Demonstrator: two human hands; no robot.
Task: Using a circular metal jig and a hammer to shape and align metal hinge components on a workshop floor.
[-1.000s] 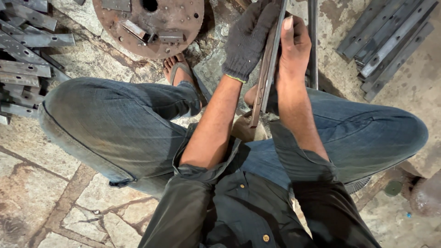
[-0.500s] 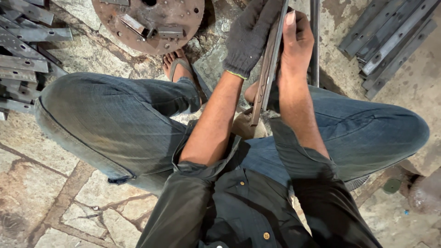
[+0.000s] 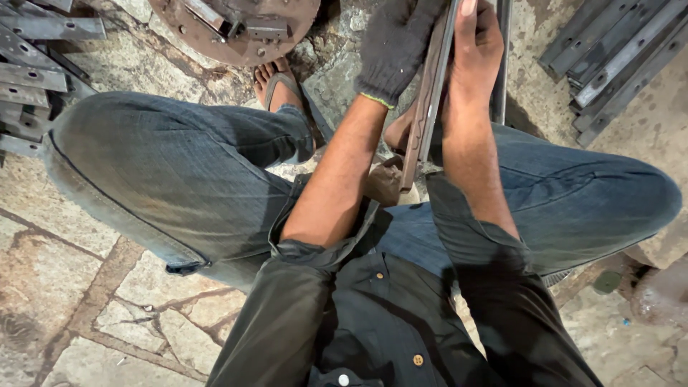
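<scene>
1. You are clamping a long flat metal bar (image 3: 424, 107) between both hands: your gloved left hand (image 3: 398, 44) is wrapping it, your bare right hand (image 3: 473, 54) is pressing along its edge.
2. The bar is standing upright between your knees, seemingly being steadied; its lower end is probably resting by your foot (image 3: 276, 80).
3. A rusty round plate (image 3: 236, 25) and stacked steel strips (image 3: 616, 50) are crowding the floor ahead.

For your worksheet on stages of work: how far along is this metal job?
Done: cannot tell; flat bars lie piled left, more bars right. In hand: gloved left hand and bare right hand hold a long metal strip upright. Left: unclear.
</scene>
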